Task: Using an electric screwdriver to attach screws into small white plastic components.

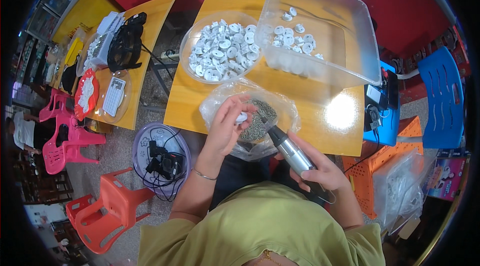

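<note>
"Pinched in the left hand (226,125): a white fitting (241,118); clasped in the right hand (322,168): a silver driver (291,152)"

"Where, and which step?"

"Twelve o'clock, over small metal pieces (255,129); likely fastening, next calling for driver and fitting aligned"

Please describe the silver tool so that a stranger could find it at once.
Find the central yellow table; a clear plastic bag of small grey pieces sits at its near edge. At the bag's lower right, the right hand grips the silver tool. Its shiny cylinder with a black nose sets it apart from the white parts.
</note>
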Tool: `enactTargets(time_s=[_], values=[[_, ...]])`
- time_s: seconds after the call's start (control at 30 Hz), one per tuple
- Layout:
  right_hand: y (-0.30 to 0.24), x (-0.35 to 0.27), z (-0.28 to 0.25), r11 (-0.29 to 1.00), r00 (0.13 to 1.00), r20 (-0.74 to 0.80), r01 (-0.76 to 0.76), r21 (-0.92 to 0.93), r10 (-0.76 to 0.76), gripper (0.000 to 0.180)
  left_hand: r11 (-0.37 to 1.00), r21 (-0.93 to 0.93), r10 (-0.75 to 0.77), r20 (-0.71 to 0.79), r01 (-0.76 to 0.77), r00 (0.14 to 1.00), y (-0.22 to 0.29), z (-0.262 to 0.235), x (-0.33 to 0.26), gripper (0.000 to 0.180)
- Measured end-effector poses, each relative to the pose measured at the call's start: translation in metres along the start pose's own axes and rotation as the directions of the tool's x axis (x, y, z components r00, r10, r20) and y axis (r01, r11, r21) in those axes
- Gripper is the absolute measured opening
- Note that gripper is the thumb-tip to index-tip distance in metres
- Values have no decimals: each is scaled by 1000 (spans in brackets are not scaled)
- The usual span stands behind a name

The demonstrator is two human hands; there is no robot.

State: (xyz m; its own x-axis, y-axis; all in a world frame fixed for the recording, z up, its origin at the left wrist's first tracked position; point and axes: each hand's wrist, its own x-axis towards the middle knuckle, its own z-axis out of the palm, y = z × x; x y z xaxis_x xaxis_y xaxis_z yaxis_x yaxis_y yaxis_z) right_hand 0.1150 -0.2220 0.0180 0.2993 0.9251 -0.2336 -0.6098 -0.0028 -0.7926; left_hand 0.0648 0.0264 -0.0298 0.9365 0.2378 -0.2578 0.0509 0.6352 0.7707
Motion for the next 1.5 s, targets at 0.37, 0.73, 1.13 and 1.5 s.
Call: enactTargets(time_s=[0.37, 0.73, 1.13, 1.5], values=[[4, -7, -2, 998, 998, 21, 58, 30, -58, 86, 968, -253, 49, 164, -6, 985, -11, -20, 0, 31], [8, -5, 1, 998, 999, 18, 40, 42, -40, 91, 953, -299, 50, 37, -36, 998, -10, -10, -3, 28], [8, -6, 0, 996, 998, 21, 63, 67, -65, 92, 903, -429, 42, 43, -19, 998, -15, -19, 4, 35], [4, -4, 3, 998, 999, 25, 32, 52, -34, 92, 918, -396, 66, 70, -33, 995, -14, -16, 3, 34]])
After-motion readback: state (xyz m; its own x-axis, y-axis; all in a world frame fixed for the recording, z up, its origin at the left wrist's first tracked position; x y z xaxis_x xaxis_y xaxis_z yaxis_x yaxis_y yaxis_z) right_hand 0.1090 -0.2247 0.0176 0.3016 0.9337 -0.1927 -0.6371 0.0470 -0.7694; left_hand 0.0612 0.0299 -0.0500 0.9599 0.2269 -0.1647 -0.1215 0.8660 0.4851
